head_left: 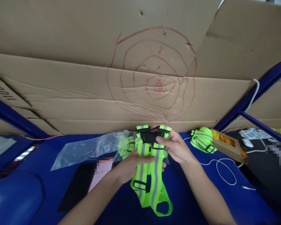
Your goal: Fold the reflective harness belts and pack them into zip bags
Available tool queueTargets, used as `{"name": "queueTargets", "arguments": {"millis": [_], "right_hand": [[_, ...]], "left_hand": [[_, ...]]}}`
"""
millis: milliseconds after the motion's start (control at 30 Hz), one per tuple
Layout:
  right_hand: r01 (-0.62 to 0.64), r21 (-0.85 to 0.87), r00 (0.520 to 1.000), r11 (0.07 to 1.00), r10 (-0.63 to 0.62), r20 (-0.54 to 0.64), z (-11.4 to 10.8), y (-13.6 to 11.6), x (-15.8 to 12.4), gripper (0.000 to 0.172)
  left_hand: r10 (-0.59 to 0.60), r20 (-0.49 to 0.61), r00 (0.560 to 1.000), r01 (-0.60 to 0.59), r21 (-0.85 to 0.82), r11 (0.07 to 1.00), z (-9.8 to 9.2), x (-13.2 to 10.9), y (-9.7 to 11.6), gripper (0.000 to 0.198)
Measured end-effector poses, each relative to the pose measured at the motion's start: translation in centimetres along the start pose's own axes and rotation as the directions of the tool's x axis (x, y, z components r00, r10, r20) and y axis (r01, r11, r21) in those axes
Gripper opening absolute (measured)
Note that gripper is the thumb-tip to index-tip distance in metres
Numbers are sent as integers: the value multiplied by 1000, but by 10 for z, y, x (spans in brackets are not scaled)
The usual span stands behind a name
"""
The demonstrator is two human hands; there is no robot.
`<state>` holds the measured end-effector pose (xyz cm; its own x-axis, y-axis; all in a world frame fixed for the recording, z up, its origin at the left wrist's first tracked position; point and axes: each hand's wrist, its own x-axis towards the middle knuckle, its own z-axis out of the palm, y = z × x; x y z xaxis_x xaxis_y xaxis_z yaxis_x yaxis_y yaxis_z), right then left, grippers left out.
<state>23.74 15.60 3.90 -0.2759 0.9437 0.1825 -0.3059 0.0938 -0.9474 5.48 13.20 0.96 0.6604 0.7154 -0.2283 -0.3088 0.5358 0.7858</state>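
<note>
A neon-green reflective strap (156, 178) with a grey stripe hangs in folded loops between my hands. My left hand (131, 165) is closed round its middle, the thumb lying across the webbing. At the top, my right hand (175, 145) pinches the strap by its black buckle (148, 136), thumb on the front. A black slider (139, 185) sits lower on the left loop. Behind my left hand, a clear plastic bag (103, 145) lies on the blue table, with more green strap (127, 145) at its right end.
Another rolled green strap (202, 139) lies at the right beside an open cardboard box (231, 143) with orange contents. A white cable (224, 178) curls nearby. A dark flat object (76, 184) and a pink-white sheet or screen lie at left. Cardboard (84, 90) with red rings stands behind.
</note>
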Motion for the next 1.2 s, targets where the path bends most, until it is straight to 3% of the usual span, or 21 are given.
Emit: {"name": "queueTargets", "arguments": {"millis": [67, 133, 233, 300, 367, 467, 533, 600, 667, 767, 833, 933, 1000, 1067, 1133, 1200], "right_hand": [[164, -121, 986, 979, -162, 21, -4, -10, -6, 31], [337, -274, 941, 901, -313, 130, -8, -19, -14, 31], [557, -391, 825, 733, -434, 361, -11, -28, -23, 41], [639, -408, 759, 652, -445, 476, -11, -30, -25, 44], [658, -457, 738, 599, -394, 547, -10, -30, -25, 45], [634, -543, 745, 551, -247, 620, -10, -33, -22, 55], [619, -527, 717, 582, -145, 682, -14, -37, -20, 65], [573, -488, 679, 658, -48, 733, -20, -39, -18, 81], [487, -449, 706, 749, -36, 707, -25, -37, -16, 94], [321, -326, 870, 889, -141, 473, -25, -24, -11, 82], [157, -260, 943, 953, -66, 328, -22, -13, -7, 75], [-103, -242, 936, 965, 176, 306, -13, 1, -2, 62], [-115, -267, 932, 957, 197, 305, -7, 7, 0, 40], [-43, -309, 953, 950, 132, 274, -1, 9, -1, 30], [12, -317, 976, 948, 57, 209, 2, 7, -3, 33], [95, -336, 989, 937, -51, 136, 0, 1, -5, 36]], "left_hand": [[24, 160, 987, -15, -60, 998, 3, -4, 2, 47], [71, 281, 957, -51, -80, 996, 5, -9, 3, 54], [88, 371, 924, -62, -82, 995, 5, -17, 2, 70], [89, 372, 924, -61, -88, 994, 4, -22, 0, 83], [94, 277, 956, -73, -87, 994, 3, -25, 1, 81], [21, 33, 999, -20, -33, 999, 5, -28, 6, 64], [9, -125, 992, -8, 12, 1000, 7, -28, 10, 57], [25, -207, 978, -19, 29, 999, 9, -27, 13, 55], [29, -225, 974, -20, 42, 999, 8, -26, 14, 54], [60, -252, 966, -43, 75, 996, 5, -25, 13, 50], [105, -269, 957, -80, 103, 991, 2, -24, 13, 49], [132, -291, 948, -94, 140, 986, 0, -18, 14, 47], [139, -340, 930, -95, 144, 985, -2, -13, 13, 47], [113, -318, 941, -82, 108, 991, -4, -7, 11, 47], [58, -154, 986, -51, 47, 998, -5, -3, 8, 47], [34, 61, 998, -34, 5, 999, -4, -2, 6, 51]]}}
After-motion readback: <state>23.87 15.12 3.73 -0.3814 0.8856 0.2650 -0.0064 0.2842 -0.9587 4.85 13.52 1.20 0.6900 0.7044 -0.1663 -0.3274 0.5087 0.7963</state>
